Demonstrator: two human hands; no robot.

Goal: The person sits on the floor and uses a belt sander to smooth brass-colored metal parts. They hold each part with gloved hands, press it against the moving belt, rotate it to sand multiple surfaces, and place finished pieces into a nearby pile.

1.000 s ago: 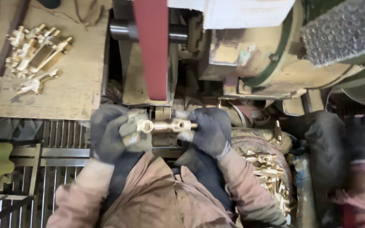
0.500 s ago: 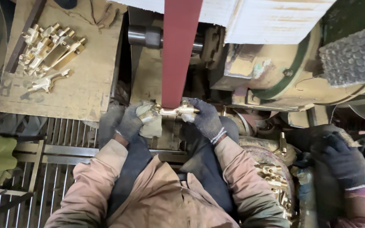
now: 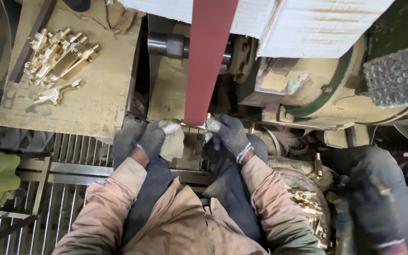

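Both my hands wear dark knit gloves. My left hand [image 3: 157,137] and my right hand [image 3: 226,132] each grip one end of a brass fitting [image 3: 209,123], held against the lower end of a red sanding belt [image 3: 208,61]. The belt hides most of the fitting; only a pale tip shows at each glove. A light cloth pad [image 3: 173,141] sits under my left fingers. My pink sleeves reach up from the bottom of the view.
Several brass fittings [image 3: 57,56] lie on a wooden board [image 3: 95,94] at upper left. A round bin [image 3: 303,182] at lower right holds more brass parts [image 3: 308,203]. Another person's dark gloved hand [image 3: 378,198] is at the right. A metal grate [image 3: 72,156] lies at lower left, and the machine's motor housing [image 3: 308,89] is at the right.
My hands have moved up and forward, carrying the brass fitting from open view in front of the belt to under the belt's lower end.
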